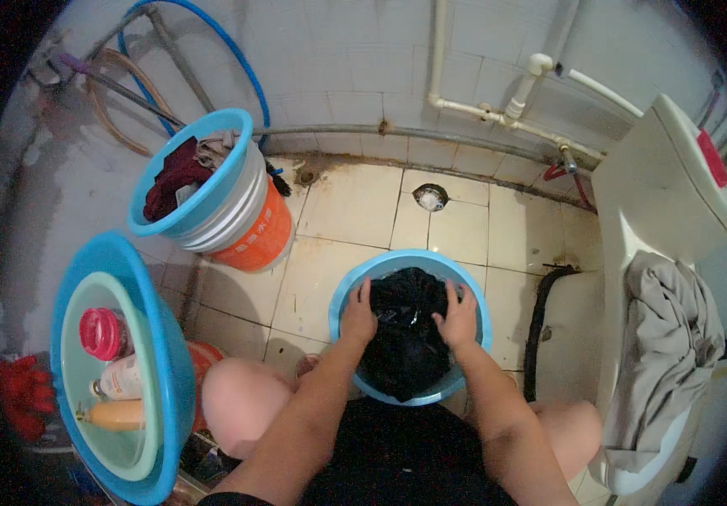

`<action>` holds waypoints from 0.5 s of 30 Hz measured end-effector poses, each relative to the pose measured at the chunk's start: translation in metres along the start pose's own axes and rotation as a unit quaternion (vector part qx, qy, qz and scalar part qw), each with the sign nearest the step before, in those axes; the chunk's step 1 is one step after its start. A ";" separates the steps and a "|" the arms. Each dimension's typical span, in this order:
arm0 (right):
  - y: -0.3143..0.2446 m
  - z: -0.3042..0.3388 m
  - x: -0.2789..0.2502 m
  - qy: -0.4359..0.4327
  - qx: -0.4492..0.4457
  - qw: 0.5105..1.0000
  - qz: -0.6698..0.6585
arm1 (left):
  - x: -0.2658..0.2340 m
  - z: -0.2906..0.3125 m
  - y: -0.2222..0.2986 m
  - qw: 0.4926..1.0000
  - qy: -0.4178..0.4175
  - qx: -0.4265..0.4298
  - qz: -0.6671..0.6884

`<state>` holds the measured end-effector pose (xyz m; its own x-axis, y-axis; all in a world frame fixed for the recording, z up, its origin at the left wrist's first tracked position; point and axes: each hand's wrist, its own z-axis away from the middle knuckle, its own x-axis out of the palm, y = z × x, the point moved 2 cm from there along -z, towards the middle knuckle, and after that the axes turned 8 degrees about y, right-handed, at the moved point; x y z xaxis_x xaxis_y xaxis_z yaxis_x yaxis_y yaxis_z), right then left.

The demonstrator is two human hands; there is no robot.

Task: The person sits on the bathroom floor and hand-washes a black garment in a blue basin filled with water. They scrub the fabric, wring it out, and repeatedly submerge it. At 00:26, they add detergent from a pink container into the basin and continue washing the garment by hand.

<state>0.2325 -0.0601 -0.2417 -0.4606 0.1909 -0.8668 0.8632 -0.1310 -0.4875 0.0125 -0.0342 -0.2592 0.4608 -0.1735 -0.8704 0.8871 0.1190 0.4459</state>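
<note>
A wet, bunched black cloth [405, 337] fills most of a round light-blue basin [482, 325] on the tiled floor between my legs. What kind of garment it is cannot be made out. My left hand [358, 315] lies against the cloth's left side, fingers stretched out toward the far rim. On the opposite side, my right hand [459, 316] touches the cloth with its fingers and thumb spread. Neither hand visibly closes on a fold. Water glistens on the cloth between them.
At left, a large blue basin [180, 379] carries a pale-green basin [148, 337] with bottles and a pink-lidded jar [103, 332]. Behind it, a bucket [254, 236] supports a blue basin of clothes [245, 126]. Grey fabric [667, 337] drapes over the toilet [625, 202] at right.
</note>
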 end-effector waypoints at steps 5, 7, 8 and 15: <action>0.012 0.003 0.047 -0.087 -0.034 0.989 0.113 | 0.052 -0.009 0.005 0.969 -0.082 0.082 -0.217; 0.012 0.001 0.055 -0.126 -0.051 0.982 0.131 | 0.067 -0.013 -0.002 0.958 -0.119 0.094 -0.243; 0.013 0.003 0.063 -0.134 -0.073 0.972 0.178 | 0.073 -0.014 -0.005 0.952 -0.138 0.100 -0.255; 0.044 -0.001 0.094 -0.283 0.020 0.947 0.151 | 0.082 -0.028 -0.014 0.953 -0.223 0.067 -0.192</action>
<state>0.2276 -0.0470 -0.3448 -0.2404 -0.4116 -0.8791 0.9700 -0.1362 -0.2015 0.0371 -0.0223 -0.3428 0.0401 -0.5819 -0.8123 0.9743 -0.1574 0.1608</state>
